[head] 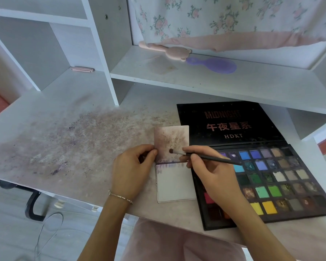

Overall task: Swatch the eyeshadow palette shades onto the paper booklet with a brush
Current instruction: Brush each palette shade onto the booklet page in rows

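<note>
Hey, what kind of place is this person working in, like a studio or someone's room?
Probably a bedroom or dorm desk, not a studio. A white desk stained with powder has built-in shelves, a purple hairbrush lies on the shelf, and floral fabric hangs behind it.

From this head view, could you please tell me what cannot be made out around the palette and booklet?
- Eyeshadow palette: its left pans are hidden under the right hand and forearm.
- Paper booklet: the left hand covers the upper page's left edge.
- Brush: whether the tip touches the page is too small to tell.
- Lid: the small print is blurred.
</note>
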{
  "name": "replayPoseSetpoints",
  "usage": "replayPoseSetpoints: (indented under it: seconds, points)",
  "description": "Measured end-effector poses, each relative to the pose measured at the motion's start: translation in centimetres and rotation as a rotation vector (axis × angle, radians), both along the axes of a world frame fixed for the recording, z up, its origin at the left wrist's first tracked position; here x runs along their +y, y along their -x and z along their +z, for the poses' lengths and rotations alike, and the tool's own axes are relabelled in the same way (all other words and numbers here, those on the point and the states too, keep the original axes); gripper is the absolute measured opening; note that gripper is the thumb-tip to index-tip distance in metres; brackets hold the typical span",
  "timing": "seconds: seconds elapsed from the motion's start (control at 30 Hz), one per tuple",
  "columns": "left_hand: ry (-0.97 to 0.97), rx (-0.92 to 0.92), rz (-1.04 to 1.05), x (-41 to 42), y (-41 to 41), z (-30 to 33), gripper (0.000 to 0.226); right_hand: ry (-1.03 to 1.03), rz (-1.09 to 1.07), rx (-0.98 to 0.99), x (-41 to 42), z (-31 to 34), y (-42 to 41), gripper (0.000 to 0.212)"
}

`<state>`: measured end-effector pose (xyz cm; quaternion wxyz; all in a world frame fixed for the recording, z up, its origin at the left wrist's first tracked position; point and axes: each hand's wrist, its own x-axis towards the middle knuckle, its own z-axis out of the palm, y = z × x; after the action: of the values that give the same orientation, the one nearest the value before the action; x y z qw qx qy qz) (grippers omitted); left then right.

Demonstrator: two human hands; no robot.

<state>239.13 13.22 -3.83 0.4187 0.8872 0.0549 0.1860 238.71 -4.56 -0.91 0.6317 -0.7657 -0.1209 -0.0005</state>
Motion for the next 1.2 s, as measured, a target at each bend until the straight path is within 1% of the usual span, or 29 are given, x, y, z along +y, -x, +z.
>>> replayPoseSetpoints:
  seconds: [0.17, 0.27, 0.43, 0.63, 0.77, 1.07, 1.2]
  points:
    - [0.003, 0.007, 0.002, 0.0, 0.0, 0.1, 0.008, -0.013, -0.062, -0.024, -2.0, 0.6, 0.2, 0.030]
    - [0.002, 0.012, 0.009, 0.0, 0.0, 0.1, 0.008, -0.005, -0.143, -0.035, -3.6, 0.7, 0.2, 0.030]
    - [0.000, 0.027, 0.018, -0.1, 0.0, 0.2, 0.009, 0.089, -0.299, -0.048, -6.4, -0.2, 0.3, 0.029]
    - [-0.002, 0.029, 0.023, -0.1, 0.0, 0.2, 0.009, 0.178, -0.385, -0.093, -7.8, -0.8, 0.5, 0.029]
    - [-0.002, 0.033, 0.015, -0.2, 0.0, 0.3, 0.008, 0.269, -0.378, -0.122, -7.8, -1.1, 0.4, 0.032]
    - [0.006, 0.037, 0.010, -0.2, 0.0, 0.3, 0.008, 0.262, -0.316, -0.066, -7.8, -1.0, 0.4, 0.023]
    - [0.006, 0.032, 0.007, -0.2, 0.0, 0.3, 0.008, 0.312, -0.262, -0.055, -7.7, -0.9, 0.4, 0.027]
